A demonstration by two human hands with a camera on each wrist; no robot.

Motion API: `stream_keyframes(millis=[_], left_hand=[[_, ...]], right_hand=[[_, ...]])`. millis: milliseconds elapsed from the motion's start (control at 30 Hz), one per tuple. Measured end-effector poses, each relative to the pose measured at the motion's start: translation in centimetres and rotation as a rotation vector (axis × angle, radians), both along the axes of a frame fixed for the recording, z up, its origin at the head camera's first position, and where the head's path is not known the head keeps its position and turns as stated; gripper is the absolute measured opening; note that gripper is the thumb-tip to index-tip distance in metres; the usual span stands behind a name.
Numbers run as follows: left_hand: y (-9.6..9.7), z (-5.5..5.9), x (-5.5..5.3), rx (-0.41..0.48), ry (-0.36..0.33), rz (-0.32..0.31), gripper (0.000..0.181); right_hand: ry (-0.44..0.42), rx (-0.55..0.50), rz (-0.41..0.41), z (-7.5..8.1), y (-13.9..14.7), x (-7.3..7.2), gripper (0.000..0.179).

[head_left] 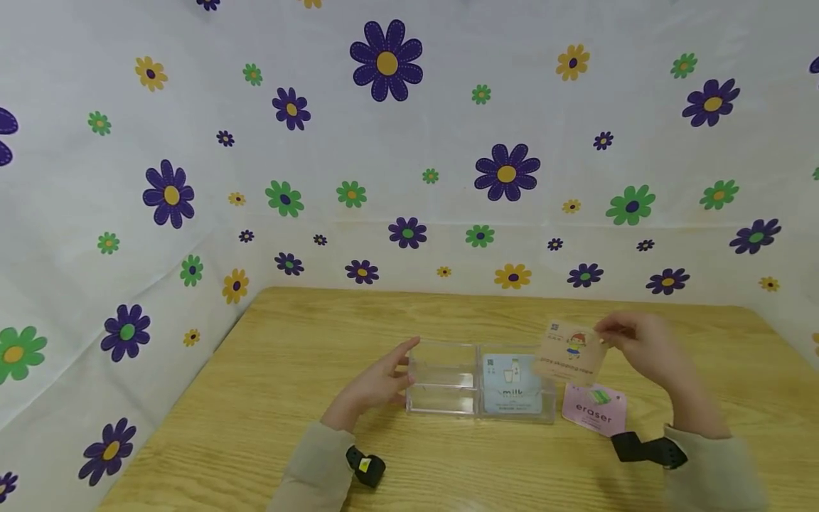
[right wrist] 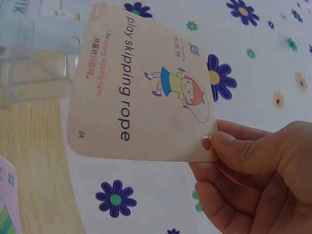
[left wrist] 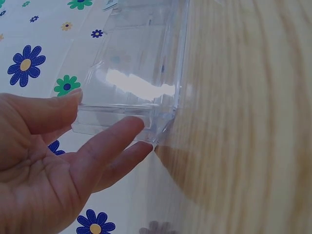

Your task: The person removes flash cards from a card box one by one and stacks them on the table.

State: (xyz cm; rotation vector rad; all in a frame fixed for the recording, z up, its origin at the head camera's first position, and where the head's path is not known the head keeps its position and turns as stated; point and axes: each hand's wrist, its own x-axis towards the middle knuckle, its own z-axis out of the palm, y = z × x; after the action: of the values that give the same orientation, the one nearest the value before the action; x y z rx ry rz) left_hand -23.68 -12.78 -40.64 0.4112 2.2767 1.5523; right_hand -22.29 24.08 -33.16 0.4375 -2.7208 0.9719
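In my right hand [head_left: 646,348] I pinch a corner of a beige "play skipping rope" card [right wrist: 151,92], thumb beside its punched hole. The card is raised and tilted, overlapping the right end of a clear plastic card holder [head_left: 441,411] in the head view. With my left hand [head_left: 377,384] I hold the holder's left end, thumb and fingertips [left wrist: 134,126] spread across its edges. A blue "milk" card [head_left: 512,398] stands in the right compartment. No card shows in the left one. On the table, right of the holder, lies a pink "eraser" card [head_left: 595,411].
The wooden table [head_left: 256,370] has a white flower-print sheet [head_left: 435,121] behind it and at its sides. Black wrist straps [head_left: 367,466] sit over the beige sleeves [head_left: 313,469].
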Motion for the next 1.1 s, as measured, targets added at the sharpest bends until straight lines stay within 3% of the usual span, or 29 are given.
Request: stream_keyframes(millis=[333,600,833,1100], left_hand=[[0.1,0.0,-0.1,-0.005,-0.007,-0.002,0.058],[0.1,0.1,0.0,-0.015,-0.005,-0.005,0.058],[0.0,0.1,-0.1,-0.026,-0.004,-0.004,0.058],[0.0,0.0,-0.2,-0.026,-0.012,-0.003,0.059]], right_hand=[[-0.185,0.07,-0.046,-0.6,3.8,-0.2,0.013],[-0.393,0.045,0.023,-3.2,4.8,-1.8,0.012],[-0.503,0.006,0.025,-4.6,5.3,-2.4,0.012],[-0.558,0.004,0.032,-5.4,5.6,-2.5,0.013]])
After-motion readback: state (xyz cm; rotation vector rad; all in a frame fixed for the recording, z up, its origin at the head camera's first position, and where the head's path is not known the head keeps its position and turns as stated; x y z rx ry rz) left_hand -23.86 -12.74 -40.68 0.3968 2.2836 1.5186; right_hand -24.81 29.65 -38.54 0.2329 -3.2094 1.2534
